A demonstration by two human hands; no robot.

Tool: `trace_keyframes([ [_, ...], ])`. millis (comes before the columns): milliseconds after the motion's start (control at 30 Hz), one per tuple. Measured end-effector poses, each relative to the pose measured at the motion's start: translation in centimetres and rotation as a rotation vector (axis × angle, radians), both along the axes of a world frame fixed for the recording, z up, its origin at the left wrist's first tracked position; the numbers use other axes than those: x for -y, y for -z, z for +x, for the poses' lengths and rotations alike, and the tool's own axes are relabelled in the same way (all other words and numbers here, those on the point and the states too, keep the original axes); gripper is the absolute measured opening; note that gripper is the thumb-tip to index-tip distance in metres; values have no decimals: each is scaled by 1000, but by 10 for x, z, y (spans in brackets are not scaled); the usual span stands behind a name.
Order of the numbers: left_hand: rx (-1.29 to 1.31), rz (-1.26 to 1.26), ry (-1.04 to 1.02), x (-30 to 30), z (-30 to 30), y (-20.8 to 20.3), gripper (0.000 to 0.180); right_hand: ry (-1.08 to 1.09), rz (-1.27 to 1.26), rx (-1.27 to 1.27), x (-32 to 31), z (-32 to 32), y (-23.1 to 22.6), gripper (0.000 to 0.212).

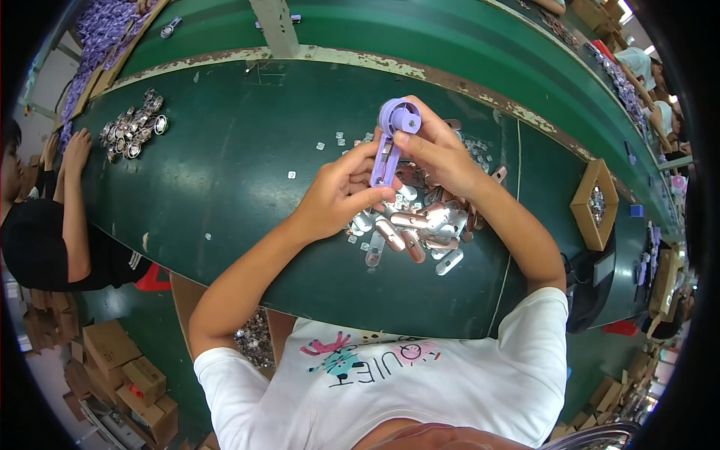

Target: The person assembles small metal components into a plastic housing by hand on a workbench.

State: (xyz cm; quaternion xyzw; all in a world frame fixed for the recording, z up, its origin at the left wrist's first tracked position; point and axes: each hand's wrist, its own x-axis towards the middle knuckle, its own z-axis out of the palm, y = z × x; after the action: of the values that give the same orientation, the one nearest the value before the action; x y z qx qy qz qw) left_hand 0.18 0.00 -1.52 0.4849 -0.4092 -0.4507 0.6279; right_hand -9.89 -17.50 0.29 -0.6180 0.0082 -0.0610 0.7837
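A purple plastic part [382, 161] with a round, ringed head and a long narrow handle is held between both hands above the table. My left hand [337, 187] is closed on the lower end of its handle, thumb across the near end. The fingers of my right hand [444, 154] grip it near the round head, where a purple knob sticks out. A strip of metal shows inside the handle's slot. Beneath and around my hands lies a heap of shiny oblong metal plates [411, 246] with rounded ends and slots, partly hidden by my hands.
Small clear square pieces [292, 175] are scattered on the green table [225, 172]. Chrome ring-shaped parts [135, 127] are piled at far left, near another person's hands [77, 150]. A hexagonal cardboard tray [592, 234] with small parts stands at right. Beyond the worn rail runs a green belt [360, 30].
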Motion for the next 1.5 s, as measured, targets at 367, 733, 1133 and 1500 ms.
trace_keyframes([
  [367,283,-100,-60,-1,3,-1,54,-18,184,-64,-7,-1,2,36],
  [733,213,68,-47,5,8,-2,52,281,-330,163,10,8,-3,39],
  [1133,927,-180,-300,10,10,1,15,1497,-827,-608,358,-28,57,67],
  [1500,1114,-114,-302,8,11,0,22,392,-1557,347,87,27,7,14],
])
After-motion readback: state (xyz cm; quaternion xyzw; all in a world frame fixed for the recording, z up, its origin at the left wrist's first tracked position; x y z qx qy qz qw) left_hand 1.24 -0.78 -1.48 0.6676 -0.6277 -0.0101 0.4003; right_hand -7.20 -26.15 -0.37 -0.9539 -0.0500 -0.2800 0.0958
